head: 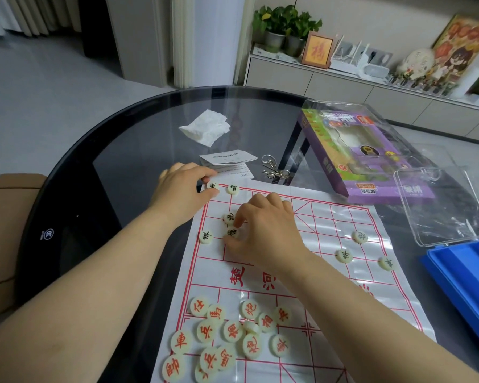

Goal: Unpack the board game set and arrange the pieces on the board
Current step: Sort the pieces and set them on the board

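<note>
I see my left hand (177, 189) pinching a black-lettered piece (213, 186) at the far-left corner of the xiangqi board (315, 244), my right hand (266, 230) pinching a second piece (232, 232) nearby. Right of the board, a blue tray (470, 286) is cut off, contents unclear.

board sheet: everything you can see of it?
The board is a thin, glossy white sheet, plastic-looking, printed with a red grid and red characters across its middle. It lies flat but creased on the dark glass table. Its far half holds black pieces; red pieces lie heaped at its near left. The left hand pinches one at the far-left corner; the right hand pinches another nearby.
</note>
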`<action>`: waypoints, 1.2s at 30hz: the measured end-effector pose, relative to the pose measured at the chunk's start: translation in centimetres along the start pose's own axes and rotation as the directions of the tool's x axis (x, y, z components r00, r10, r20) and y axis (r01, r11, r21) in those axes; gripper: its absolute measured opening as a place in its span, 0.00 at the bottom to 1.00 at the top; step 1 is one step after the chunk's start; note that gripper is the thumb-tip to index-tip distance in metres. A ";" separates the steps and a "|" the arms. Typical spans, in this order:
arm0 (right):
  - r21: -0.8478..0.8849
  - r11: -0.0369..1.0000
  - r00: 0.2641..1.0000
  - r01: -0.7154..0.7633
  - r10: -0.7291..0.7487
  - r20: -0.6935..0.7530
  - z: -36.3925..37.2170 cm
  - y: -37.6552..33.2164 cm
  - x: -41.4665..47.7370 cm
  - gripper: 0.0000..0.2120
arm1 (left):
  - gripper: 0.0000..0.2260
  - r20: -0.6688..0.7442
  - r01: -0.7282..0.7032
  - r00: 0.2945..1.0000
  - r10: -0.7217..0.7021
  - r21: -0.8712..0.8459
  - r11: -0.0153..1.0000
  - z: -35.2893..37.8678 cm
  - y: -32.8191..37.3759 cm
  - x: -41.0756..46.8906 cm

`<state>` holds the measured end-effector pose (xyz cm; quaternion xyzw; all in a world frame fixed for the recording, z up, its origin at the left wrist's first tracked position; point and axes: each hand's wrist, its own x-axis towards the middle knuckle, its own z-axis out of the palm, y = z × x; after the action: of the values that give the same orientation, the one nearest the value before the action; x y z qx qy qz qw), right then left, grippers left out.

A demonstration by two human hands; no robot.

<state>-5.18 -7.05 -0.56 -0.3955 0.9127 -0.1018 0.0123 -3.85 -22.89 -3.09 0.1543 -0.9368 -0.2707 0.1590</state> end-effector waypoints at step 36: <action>0.027 0.996 0.993 0.091 -0.092 0.069 -1.4 1.8 2.4 0.18 | 0.15 0.019 0.003 1.000 -0.003 0.003 1.000 -0.1 0.0 0.1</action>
<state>-8.27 -7.28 0.63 -0.4400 0.8914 -0.0989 0.0445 -3.87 -22.98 -2.97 0.1533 -0.9384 -0.2711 0.1496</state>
